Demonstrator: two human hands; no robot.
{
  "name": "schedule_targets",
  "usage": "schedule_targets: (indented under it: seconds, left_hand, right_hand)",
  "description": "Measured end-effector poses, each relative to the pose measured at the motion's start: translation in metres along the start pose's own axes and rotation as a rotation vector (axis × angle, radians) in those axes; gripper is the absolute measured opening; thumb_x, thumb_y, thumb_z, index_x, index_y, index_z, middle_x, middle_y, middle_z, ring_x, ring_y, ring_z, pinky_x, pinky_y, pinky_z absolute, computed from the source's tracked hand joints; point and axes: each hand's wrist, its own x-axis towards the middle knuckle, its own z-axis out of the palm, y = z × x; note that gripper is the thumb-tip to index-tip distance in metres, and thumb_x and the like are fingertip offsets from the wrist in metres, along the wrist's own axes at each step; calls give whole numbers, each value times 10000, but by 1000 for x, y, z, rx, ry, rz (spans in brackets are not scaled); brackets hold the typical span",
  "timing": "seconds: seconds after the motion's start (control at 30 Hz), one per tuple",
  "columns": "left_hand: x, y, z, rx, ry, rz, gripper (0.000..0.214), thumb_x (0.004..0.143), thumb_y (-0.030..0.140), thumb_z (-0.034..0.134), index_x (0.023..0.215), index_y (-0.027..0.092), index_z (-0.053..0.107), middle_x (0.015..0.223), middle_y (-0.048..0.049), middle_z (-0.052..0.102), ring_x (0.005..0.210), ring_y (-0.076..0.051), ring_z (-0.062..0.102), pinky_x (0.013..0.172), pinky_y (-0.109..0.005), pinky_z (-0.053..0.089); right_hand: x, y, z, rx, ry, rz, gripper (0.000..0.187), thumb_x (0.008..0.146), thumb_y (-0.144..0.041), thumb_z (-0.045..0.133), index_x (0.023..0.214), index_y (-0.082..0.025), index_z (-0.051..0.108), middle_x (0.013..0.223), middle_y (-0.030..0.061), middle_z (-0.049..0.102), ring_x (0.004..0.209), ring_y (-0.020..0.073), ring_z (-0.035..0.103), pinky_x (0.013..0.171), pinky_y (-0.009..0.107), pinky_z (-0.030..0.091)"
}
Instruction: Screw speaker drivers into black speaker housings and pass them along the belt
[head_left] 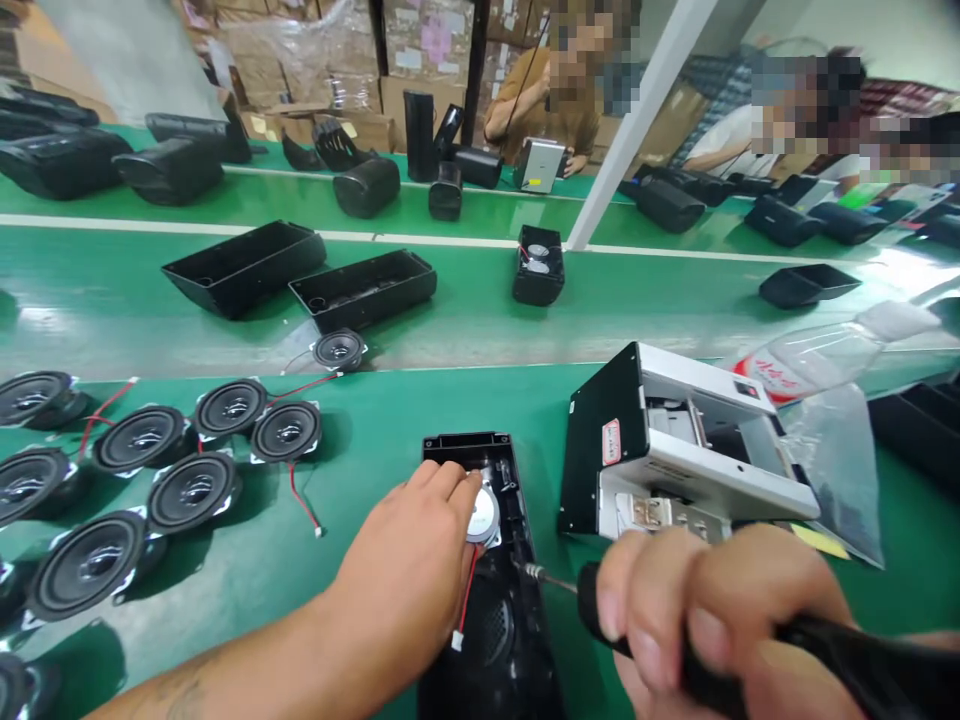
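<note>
A long black speaker housing [517, 610] lies hollow side up in front of me. Inside its far half sits a round speaker driver [484, 518], magnet side up, with a red wire and white plug trailing toward me. My left hand [420, 550] is curled over the driver and grips its left side, hiding part of it. My right hand [720, 610] is closed round a black screwdriver [589, 600] that looks powered. Its shaft points left, and the tip is at the housing's right inner edge beside the driver; whether it touches a screw I cannot tell.
Several loose speaker drivers [180, 490] lie face up on the left. A black-and-white screw feeder machine [622, 450] stands to the right, with a plastic bottle [825, 355] behind it. Farther back, black housings [247, 265] rest on green belts; co-workers sit beyond a white post [637, 125].
</note>
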Motion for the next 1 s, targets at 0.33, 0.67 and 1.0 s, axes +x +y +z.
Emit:
schedule_targets:
  seconds: [0.33, 0.67, 1.0]
  left_hand:
    - [4, 3, -4, 35, -54, 4, 512, 1012, 80, 629, 1523, 109, 641, 1448, -153, 687, 1329, -356, 642, 1134, -531, 610]
    - [3, 5, -7, 37, -72, -5, 373, 994, 56, 612, 1339, 137, 730, 1445, -151, 687, 1321, -352, 654, 1123, -529, 613]
    - [4, 9, -7, 76, -61, 2, 418, 1079, 136, 553, 1481, 147, 665, 1354, -132, 707, 1248, -337, 663, 1082, -518, 615]
  right_hand:
    - [1, 32, 37, -79, 225, -32, 59, 1037, -287, 685, 1044, -277, 627, 653, -62, 489, 488, 154, 501, 512, 371, 530]
    - [-10, 46, 27, -69, 117, 15, 188, 1053, -315, 647, 895, -264, 560, 663, -47, 505, 509, 164, 511, 534, 398, 518]
    - [-12, 56, 19, 28, 41, -57, 531, 1031, -113, 655, 1445, -385, 465, 808, -70, 568, 613, 168, 595, 589, 351, 531]
